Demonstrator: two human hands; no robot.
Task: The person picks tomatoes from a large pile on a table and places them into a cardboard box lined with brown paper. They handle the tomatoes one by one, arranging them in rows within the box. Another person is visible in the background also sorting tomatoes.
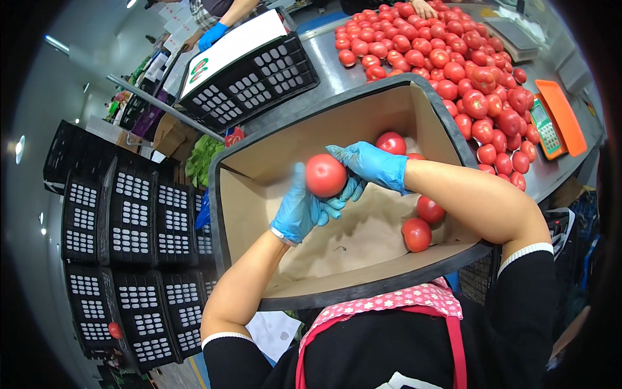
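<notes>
A large red tomato (325, 175) is held between my two blue-gloved hands, above the inside of a dark crate (350, 293) lined with brown paper (256, 238). My left hand (299, 209) cups it from the left and below, its thumb slightly blurred. From the right my right hand (369, 167) closes on it, with fingers curled beneath. Inside the crate, two tomatoes lie close together at the lower right, a nearer tomato (416, 235) and a farther tomato (430, 209). Another tomato (391, 143) sits by the far wall, and one beside it is partly hidden by my right forearm.
A big heap of tomatoes (447, 65) covers the metal table (330, 61) at the far right, beside an orange and green device (547, 129). Black crates (136, 214) are stacked on the left. Past a perforated crate (253, 81) shows another person's gloved hand (212, 37).
</notes>
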